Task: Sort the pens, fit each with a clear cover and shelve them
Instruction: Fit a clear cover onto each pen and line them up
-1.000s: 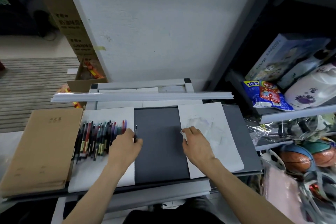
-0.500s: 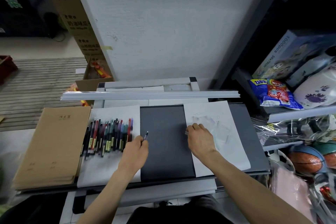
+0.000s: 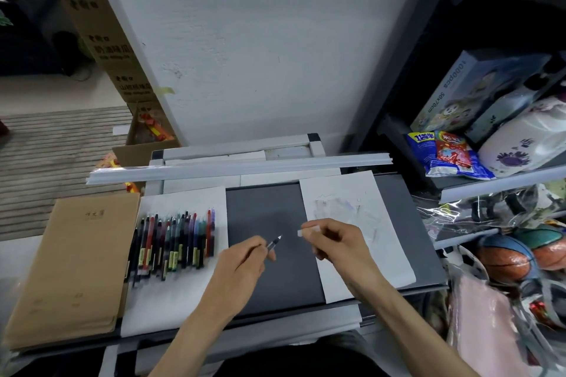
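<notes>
A row of several coloured pens (image 3: 176, 242) lies on a white sheet (image 3: 171, 300) at the left of the dark grey board (image 3: 269, 211). My left hand (image 3: 242, 266) holds one dark pen (image 3: 273, 244) over the board, its tip pointing up and right. My right hand (image 3: 333, 242) pinches a small clear cover (image 3: 307, 231) a short way to the right of the pen tip; the two are apart. A faint pile of clear covers (image 3: 343, 208) lies on the right white sheet (image 3: 376, 257).
A stack of brown paper notebooks (image 3: 70, 260) sits at the far left. A long white rail (image 3: 239, 167) runs across the back of the board. Shelves at the right hold snack bags (image 3: 447, 154), boxes and basketballs (image 3: 505, 260). Cardboard boxes (image 3: 104, 43) stand at the back left.
My left hand lifted one pen off the row and carried it right over the dark board. My right hand picked a clear cover from the right sheet and moved toward the pen tip.
</notes>
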`<state>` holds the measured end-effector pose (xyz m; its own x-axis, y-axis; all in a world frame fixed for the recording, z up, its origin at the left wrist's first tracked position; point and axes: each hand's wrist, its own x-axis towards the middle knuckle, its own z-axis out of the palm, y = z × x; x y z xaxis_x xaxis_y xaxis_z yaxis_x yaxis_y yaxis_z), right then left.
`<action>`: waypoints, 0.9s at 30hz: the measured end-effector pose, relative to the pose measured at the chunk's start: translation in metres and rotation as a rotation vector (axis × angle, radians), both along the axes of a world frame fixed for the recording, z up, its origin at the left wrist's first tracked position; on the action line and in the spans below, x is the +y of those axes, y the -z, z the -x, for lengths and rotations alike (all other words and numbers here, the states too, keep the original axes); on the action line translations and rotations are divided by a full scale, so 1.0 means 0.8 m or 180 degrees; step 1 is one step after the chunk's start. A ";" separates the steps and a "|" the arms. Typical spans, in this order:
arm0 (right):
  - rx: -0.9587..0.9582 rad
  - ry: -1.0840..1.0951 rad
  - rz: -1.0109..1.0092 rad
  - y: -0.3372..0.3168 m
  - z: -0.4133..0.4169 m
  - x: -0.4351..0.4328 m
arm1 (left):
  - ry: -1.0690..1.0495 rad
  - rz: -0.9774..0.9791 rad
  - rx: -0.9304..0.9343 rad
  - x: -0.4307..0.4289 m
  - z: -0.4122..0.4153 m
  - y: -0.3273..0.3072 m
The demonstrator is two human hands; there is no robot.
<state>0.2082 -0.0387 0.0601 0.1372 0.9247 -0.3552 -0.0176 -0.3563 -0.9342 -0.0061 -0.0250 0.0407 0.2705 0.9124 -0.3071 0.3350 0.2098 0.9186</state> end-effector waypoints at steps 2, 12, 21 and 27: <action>0.0386 0.0095 -0.0025 -0.009 0.000 -0.002 | 0.0149 -0.0214 0.0004 -0.002 -0.002 -0.011; 0.0351 -0.0061 -0.0434 -0.022 0.013 -0.011 | 0.0448 -0.0624 0.0230 -0.007 -0.011 -0.045; 0.0006 -0.0293 -0.0444 -0.019 0.029 -0.013 | 0.0587 -0.0574 0.0221 -0.007 -0.012 -0.038; 0.0143 -0.0304 -0.0451 -0.010 0.045 -0.014 | 0.0630 -0.0572 0.0252 -0.007 -0.001 -0.031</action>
<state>0.1725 -0.0502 0.0683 0.0332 0.9740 -0.2242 -0.0330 -0.2231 -0.9742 -0.0054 -0.0302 0.0656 0.4306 0.8859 -0.1723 0.4254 -0.0308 0.9045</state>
